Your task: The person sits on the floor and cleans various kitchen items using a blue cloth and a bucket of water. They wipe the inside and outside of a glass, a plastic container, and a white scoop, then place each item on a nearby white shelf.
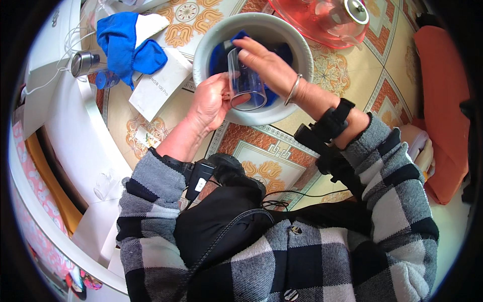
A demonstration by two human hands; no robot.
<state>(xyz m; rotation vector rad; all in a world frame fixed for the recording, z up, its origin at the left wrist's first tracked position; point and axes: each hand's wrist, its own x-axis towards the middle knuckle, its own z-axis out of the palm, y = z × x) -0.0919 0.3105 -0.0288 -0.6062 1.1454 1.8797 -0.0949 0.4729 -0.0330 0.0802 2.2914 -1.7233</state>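
Observation:
A clear, straight-sided glass cup lies tilted above a pale wash basin. My left hand grips it from the left side, with fingertips visible through the glass near the rounded end closest to me. My right hand reaches over from the right, its fingers stretched out across the cup's far end. Whether it touches the glass cannot be made out, and its thumb is hidden. Dark blue cloth sits in the basin under both hands, and one blue corner sticks up behind my right fingertips.
Top right, a red transparent tray bears a glass teapot with a metal lid. At left are a blue cloth, a white box with writing and a metal-capped bottle. Patterned tiles cover the floor.

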